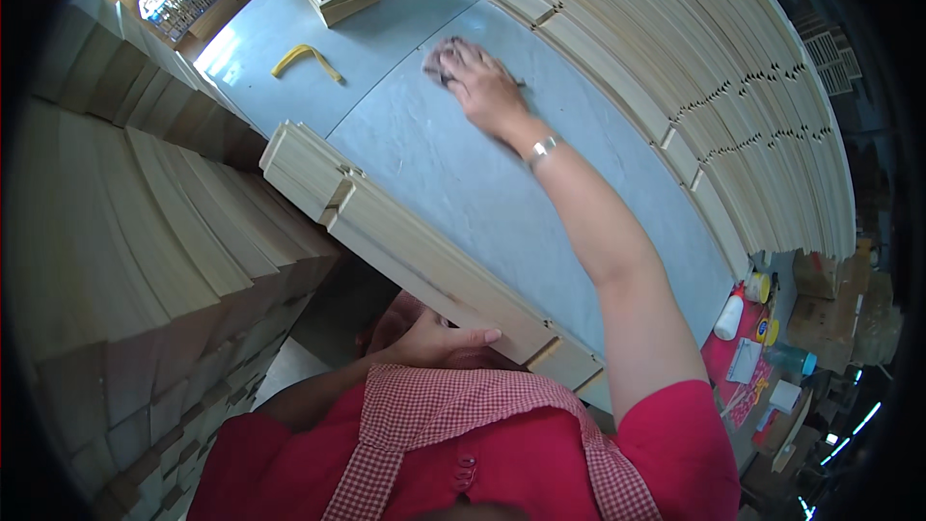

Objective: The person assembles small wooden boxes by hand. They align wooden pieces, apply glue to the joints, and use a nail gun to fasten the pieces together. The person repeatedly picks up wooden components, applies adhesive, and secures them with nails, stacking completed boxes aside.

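Step in hand, as judged: wiping counter (434, 169). Right hand (489, 96) closed over bunched cloth (436, 63), cloth on counter between yellow band (307, 48) and right-side wood stack (666, 48). Left hand (434, 340) beside near wooden boards (424, 275), thumb extended; finger grip cannot be told. Next stroke calls for even pressure, clearance from boards.

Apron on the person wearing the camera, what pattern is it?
The apron has small red-and-white checks, best seen in the head view.
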